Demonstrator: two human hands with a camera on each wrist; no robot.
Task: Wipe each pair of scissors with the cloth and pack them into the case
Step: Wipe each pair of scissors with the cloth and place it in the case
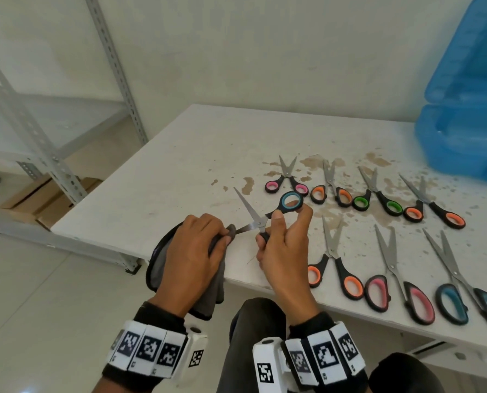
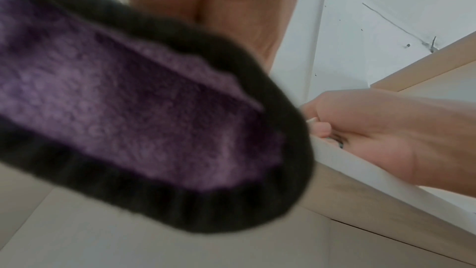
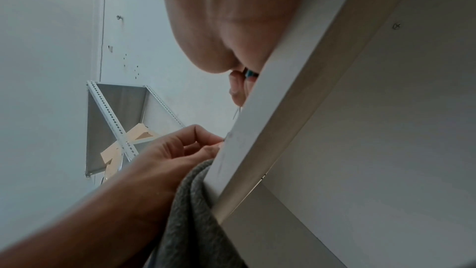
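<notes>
The right hand [image 1: 283,251] grips the open teal-handled scissors [image 1: 265,215]; one blade runs leftward into the cloth [image 1: 205,265] pinched by the left hand [image 1: 195,251].

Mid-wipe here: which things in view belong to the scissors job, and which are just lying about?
Job:
- teal-handled scissors in the right hand
- cloth in the left hand
- seven scissors on the table
- blue case

Lying about:
- metal shelving
- cardboard boxes
</notes>
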